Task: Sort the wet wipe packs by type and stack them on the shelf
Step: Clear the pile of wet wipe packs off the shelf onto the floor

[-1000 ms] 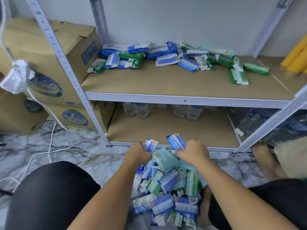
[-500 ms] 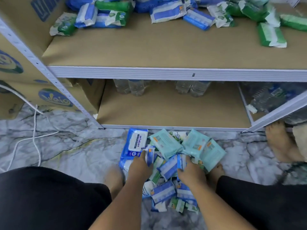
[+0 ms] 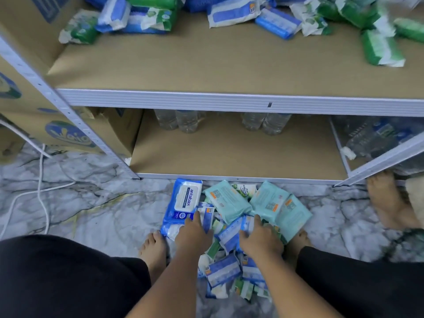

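Note:
A pile of wet wipe packs (image 3: pixel 226 269) lies on the marble floor between my bare feet. It holds a large blue pack (image 3: pixel 184 203), teal packs (image 3: pixel 226 203) and small blue and green ones. My left hand (image 3: pixel 192 236) reaches down into the pile and grips a small blue pack (image 3: pixel 206 218) that stands on edge. My right hand (image 3: pixel 260 241) curls over another small blue pack (image 3: pixel 231 235) beside the teal ones. Blue packs (image 3: pixel 232 13) and green packs (image 3: pixel 380 48) lie loose along the back of the middle shelf (image 3: pixel 229 101).
Water bottles (image 3: pixel 187 121) stand at the back of the bottom shelf (image 3: pixel 229 154). Cardboard boxes (image 3: pixel 68 136) sit left of the white shelf post (image 3: pixel 75 120). A white cable (image 3: pixel 42 191) runs over the floor at left. Another person's bare foot (image 3: pixel 387 200) is at right.
Both hands have dropped from shelf height down into the floor pile. The view has tilted down, and the large blue pack and the teal packs now lie spread out in front.

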`<state>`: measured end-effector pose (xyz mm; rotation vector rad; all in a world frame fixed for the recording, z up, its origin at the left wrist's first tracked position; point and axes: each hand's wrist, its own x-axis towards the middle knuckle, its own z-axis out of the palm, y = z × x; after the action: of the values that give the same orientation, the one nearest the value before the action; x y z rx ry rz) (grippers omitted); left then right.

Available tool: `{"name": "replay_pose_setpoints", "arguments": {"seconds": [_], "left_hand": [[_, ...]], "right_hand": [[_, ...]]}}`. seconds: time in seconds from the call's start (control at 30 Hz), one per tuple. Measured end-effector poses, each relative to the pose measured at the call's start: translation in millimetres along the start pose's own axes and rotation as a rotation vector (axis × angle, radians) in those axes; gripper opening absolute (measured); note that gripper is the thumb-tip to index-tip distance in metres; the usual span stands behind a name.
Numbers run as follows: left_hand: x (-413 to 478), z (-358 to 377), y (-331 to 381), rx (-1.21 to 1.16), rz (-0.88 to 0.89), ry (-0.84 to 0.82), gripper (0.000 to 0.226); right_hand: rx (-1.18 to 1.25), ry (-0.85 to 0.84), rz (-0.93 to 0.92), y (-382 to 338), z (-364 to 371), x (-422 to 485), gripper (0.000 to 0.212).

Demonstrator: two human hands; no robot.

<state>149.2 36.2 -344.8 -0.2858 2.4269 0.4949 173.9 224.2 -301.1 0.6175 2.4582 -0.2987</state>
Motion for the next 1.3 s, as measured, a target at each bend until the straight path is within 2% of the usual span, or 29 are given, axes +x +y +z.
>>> {"name": "replay_pose_setpoints", "arguments": {"seconds": [0.07, 0.17, 0.3, 0.5, 0.67, 0.77, 1.0, 1.1, 1.3], "left_hand": [[-9, -12, 5, 0.011, 0.029, 0.039, 0.077], [-21, -43, 19, 0.042, 0.126, 0.140, 0.060], [-39, -108, 49, 0.040, 0.282, 0.313, 0.042], [-75, -219, 88, 0.082, 0.520, 0.685, 0.030], [-87, -282, 118, 0.066, 0.723, 0.895, 0.033], [-73, -307, 135, 0.063, 0.784, 0.929, 0.034], [2, -347, 187, 0.079, 0.799, 0.964, 0.042], [41, -363, 217, 0.063, 0.763, 0.945, 0.052], [100, -393, 264, 0.018, 0.639, 0.795, 0.070]], "right_hand": [[0.036, 0.031, -0.022, -4, -19, -7, 0.077], [0.096, 0.107, -0.086, -18, -57, -19, 0.067], [0.196, 0.294, -0.196, -47, -122, -39, 0.054], [0.295, 0.561, -0.448, -93, -221, -71, 0.040], [0.289, 0.717, -0.541, -110, -289, -73, 0.037], [0.281, 0.748, -0.543, -111, -319, -51, 0.039], [0.258, 0.780, -0.473, -115, -375, 39, 0.048], [0.169, 0.764, -0.393, -119, -390, 80, 0.057], [0.096, 0.763, -0.310, -118, -400, 130, 0.055]]}}
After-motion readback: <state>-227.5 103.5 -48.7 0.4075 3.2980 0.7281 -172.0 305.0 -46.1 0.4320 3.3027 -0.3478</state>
